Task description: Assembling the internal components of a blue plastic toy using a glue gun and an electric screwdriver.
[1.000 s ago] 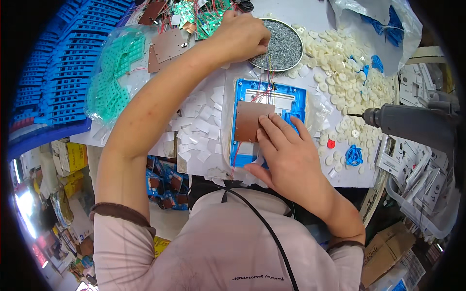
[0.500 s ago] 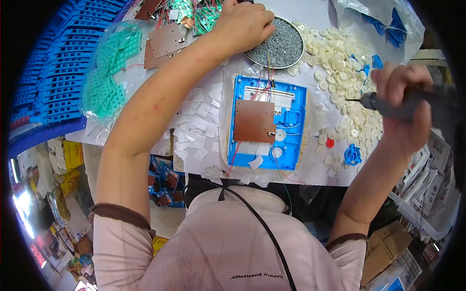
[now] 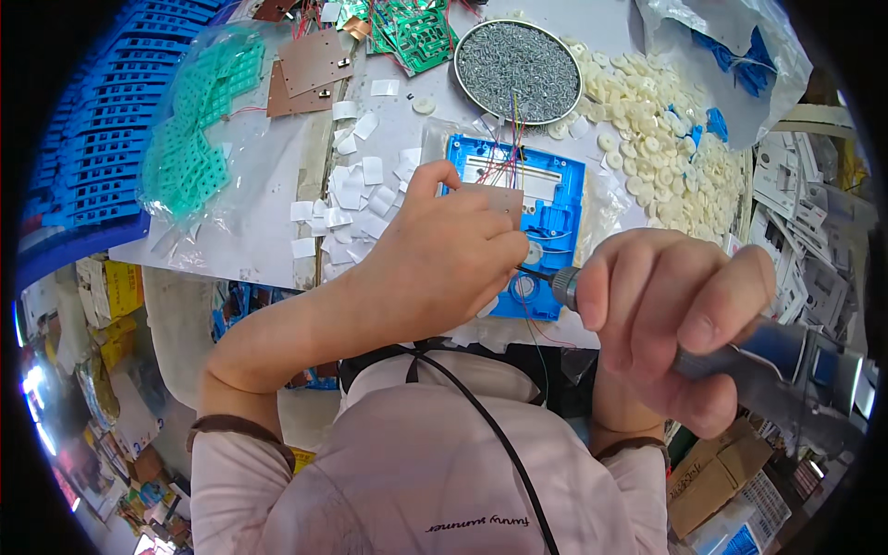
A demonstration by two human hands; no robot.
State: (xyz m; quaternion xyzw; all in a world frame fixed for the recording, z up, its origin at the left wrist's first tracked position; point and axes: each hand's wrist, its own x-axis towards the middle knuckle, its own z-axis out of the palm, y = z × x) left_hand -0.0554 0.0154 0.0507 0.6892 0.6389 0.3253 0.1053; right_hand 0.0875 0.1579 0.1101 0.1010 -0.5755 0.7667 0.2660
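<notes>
My right hand [image 3: 680,319] grips a dark grey electric screwdriver [image 3: 782,356], whose thin bit points left over a blue plastic housing [image 3: 575,208]. The bit's end is beside the fingertips of my left hand [image 3: 453,250]. That hand lies over a brown circuit board [image 3: 502,198] set in the housing and hides most of it. Its thumb and forefinger are drawn together near the bit; anything between them is too small to make out. Thin coloured wires [image 3: 504,159] rise from the housing's far side.
Beyond the housing stands a round dish [image 3: 581,88] full of small screws [image 3: 518,69]. Cream plastic discs [image 3: 666,129] are heaped to its right. White paper pieces [image 3: 356,190], brown boards [image 3: 313,63], green circuit boards [image 3: 414,37] and bagged green parts [image 3: 190,153] lie left. Blue parts [image 3: 116,120] are stacked far left.
My left hand has come back from the screw dish to the board in the housing. My right hand has brought the screwdriver in from the right, its bit now at the left fingertips.
</notes>
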